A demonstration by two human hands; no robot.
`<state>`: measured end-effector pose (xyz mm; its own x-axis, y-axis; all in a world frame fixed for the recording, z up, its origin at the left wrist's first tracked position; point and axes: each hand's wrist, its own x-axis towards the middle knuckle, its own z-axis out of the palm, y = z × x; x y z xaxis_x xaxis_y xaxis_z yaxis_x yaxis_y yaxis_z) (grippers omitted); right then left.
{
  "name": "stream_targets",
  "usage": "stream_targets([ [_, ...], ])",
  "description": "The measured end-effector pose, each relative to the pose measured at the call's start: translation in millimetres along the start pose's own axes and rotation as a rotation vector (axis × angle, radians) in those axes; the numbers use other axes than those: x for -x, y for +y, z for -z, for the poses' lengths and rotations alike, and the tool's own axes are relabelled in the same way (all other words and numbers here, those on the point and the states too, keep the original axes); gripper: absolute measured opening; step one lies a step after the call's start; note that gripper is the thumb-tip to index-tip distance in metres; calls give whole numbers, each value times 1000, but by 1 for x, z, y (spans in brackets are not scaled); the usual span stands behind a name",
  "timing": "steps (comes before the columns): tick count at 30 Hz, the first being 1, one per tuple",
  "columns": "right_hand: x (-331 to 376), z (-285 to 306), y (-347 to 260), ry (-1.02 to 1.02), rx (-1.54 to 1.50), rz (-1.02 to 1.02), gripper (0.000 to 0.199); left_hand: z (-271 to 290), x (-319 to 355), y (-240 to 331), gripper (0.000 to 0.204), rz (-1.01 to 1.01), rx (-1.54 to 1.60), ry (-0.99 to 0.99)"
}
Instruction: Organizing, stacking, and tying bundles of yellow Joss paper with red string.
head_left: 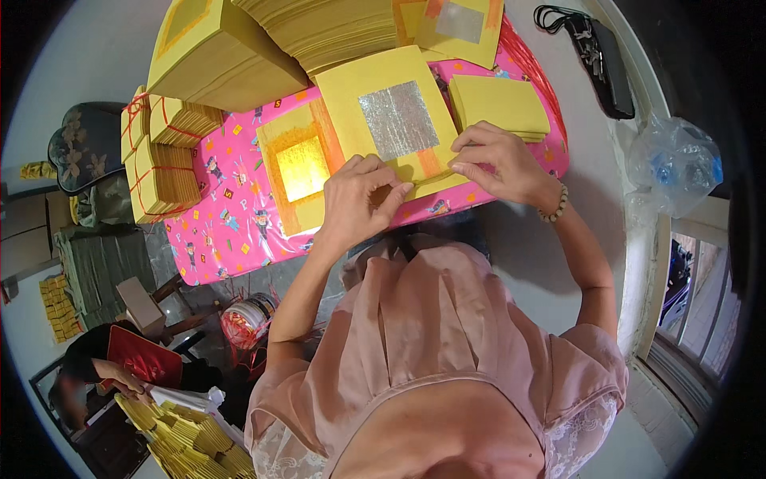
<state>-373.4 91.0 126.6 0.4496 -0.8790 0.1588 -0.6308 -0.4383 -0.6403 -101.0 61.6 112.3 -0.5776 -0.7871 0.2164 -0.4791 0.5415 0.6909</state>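
Pink patterned tablecloth (231,231) bears a yellow paper sheet (381,104), silver-foiled, pinched by left hand (359,199) and right hand (495,164).

Silver-foil sheet (396,120) lay on the table (231,231) nearest the person, left hand (355,203) and right hand (499,160) on its near edge. Gold-foil sheet (299,168) just left of it. Small paper stack (499,104) to its right. Big stack (219,56) behind, tied bundles (163,152) at the table's left edge. Plastic bag (674,160) far right, off the table.
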Motion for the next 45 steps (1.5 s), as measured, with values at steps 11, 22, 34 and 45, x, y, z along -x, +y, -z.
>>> stream_targets([
  [11,0,1,-1,7,-20,3,12,0,0,2,16,20,30,17],
  [22,-4,-7,-18,139,139,98,26,3,-2,2,18,27,51,11],
  [34,-49,17,-10,70,62,90,18,9,2,23,36,-310,-247,393],
  [45,-142,23,39,165,65,-11,22,-7,-42,-4,70,-200,-307,84],
])
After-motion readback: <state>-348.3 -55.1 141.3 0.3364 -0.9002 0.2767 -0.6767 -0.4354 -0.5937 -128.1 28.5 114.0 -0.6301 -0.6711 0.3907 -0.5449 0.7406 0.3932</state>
